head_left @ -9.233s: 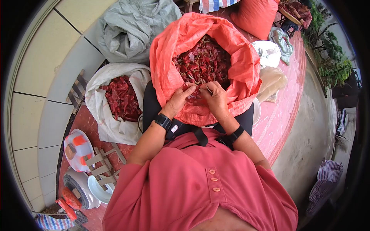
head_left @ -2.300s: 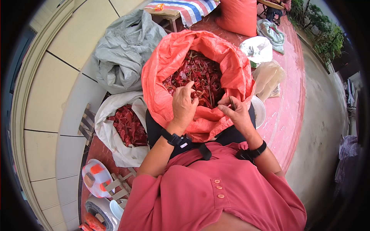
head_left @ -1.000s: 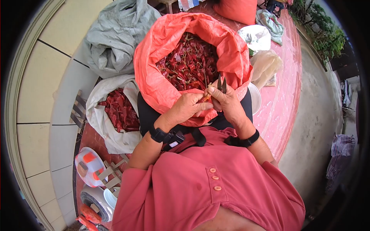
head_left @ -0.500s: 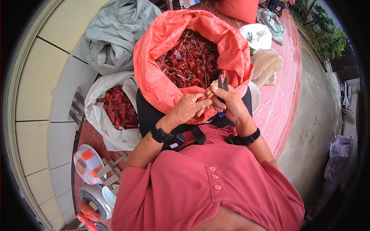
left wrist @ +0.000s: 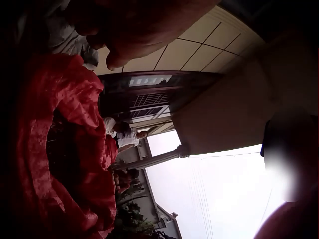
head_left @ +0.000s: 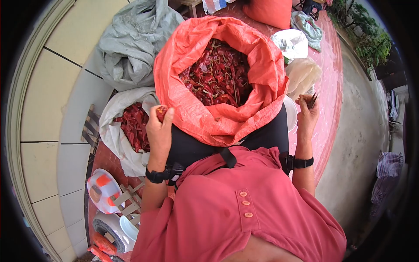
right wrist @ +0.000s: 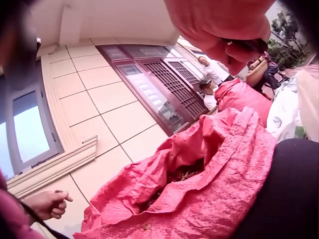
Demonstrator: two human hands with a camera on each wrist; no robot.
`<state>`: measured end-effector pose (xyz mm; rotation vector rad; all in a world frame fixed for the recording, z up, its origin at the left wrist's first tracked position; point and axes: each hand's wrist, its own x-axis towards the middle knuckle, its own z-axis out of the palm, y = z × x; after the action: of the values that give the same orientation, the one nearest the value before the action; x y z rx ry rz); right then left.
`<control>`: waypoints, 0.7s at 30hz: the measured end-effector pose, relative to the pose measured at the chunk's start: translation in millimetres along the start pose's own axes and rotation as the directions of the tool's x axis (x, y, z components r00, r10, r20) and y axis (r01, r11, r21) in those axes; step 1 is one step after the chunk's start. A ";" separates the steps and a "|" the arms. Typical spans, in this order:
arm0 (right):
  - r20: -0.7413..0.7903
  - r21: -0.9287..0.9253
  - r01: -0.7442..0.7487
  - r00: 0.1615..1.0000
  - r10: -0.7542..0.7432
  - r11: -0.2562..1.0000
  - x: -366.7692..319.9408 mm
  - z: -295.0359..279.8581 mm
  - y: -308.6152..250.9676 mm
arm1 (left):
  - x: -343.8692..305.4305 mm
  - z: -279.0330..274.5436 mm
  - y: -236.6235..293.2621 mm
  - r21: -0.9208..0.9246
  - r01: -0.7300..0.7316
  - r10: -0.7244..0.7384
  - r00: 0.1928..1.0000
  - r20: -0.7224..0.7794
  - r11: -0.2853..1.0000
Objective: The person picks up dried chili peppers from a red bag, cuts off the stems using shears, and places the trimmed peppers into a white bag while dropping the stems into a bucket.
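Observation:
An orange-red woven sack (head_left: 192,120) stands between the person's knees, rolled open, with dried red chilies (head_left: 218,72) and their pale stems inside. To its left, the left hand (head_left: 159,135) holds a red chili (head_left: 162,112) upright by the white sack (head_left: 109,109), which contains stemless-looking red chilies (head_left: 134,129). On the other side, the right hand (head_left: 308,118) grips small scissors (head_left: 312,100), dark pointed blades up, beside a white basin (head_left: 290,114). In the right wrist view the right hand (right wrist: 219,25) fills the top, and the left hand (right wrist: 47,204) shows at lower left.
A grey-green sack (head_left: 131,48) slumps behind the white one. A beige bag (head_left: 301,74) and a white bag (head_left: 290,42) lie at right. A wooden rack (head_left: 128,198) and a plastic bowl (head_left: 104,190) are at lower left. Other people (right wrist: 214,69) sit further off.
The hands, together over the sack's near rim half a second ago, have parted. The left has moved left with the chili; the right has swung right with the scissors.

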<state>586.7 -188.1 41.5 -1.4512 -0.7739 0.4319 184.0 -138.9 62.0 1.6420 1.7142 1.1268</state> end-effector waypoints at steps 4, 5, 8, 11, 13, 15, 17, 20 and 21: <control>0.014 -0.109 -0.082 0.996 0.084 0.991 20.5 -54.4 71.8 | 15.5 -44.3 -93.2 0.319 0.134 -0.091 0.985 -0.147 0.938; 0.008 -0.209 -0.130 0.991 0.134 0.969 21.8 -61.7 85.9 | 18.2 -51.5 -120.8 0.325 0.153 -0.105 0.982 -0.160 0.933; -0.016 -0.350 -0.225 0.972 0.234 0.909 23.6 -64.1 106.6 | 20.3 -58.3 -137.2 0.764 0.181 -0.070 0.982 -0.176 0.620; -0.009 -0.263 -0.246 0.968 0.252 0.933 0.3 -35.0 76.7 | 32.1 -46.9 -101.7 0.540 -0.090 0.193 0.971 -0.137 0.837; 0.137 -0.162 -0.288 0.941 0.311 0.944 -17.9 -9.9 54.8 | 26.5 -19.1 -40.8 0.377 -0.255 0.309 0.947 -0.089 0.890; 0.335 -0.191 -0.324 0.866 0.372 0.927 -30.5 9.7 48.8 | 23.2 16.3 0.0 0.204 -0.378 0.368 0.926 0.086 0.903; 0.453 -0.226 -0.340 0.793 0.407 0.913 -37.2 20.2 57.4 | 29.9 62.1 10.8 -0.058 -0.426 0.416 0.832 0.369 0.903; 0.440 -0.200 -0.396 0.781 0.444 0.896 -29.4 19.1 66.4 | 40.5 145.8 -23.4 -0.092 -0.441 0.426 0.760 0.492 0.893; 0.424 -0.186 -0.412 0.785 0.451 0.892 -27.5 17.7 68.3 | 44.8 167.7 -34.7 -0.047 -0.437 0.390 0.744 0.542 0.898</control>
<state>568.1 -187.3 -31.9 -1.6302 -0.8304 1.1438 296.4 -56.5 -47.1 2.2080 1.0646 0.6579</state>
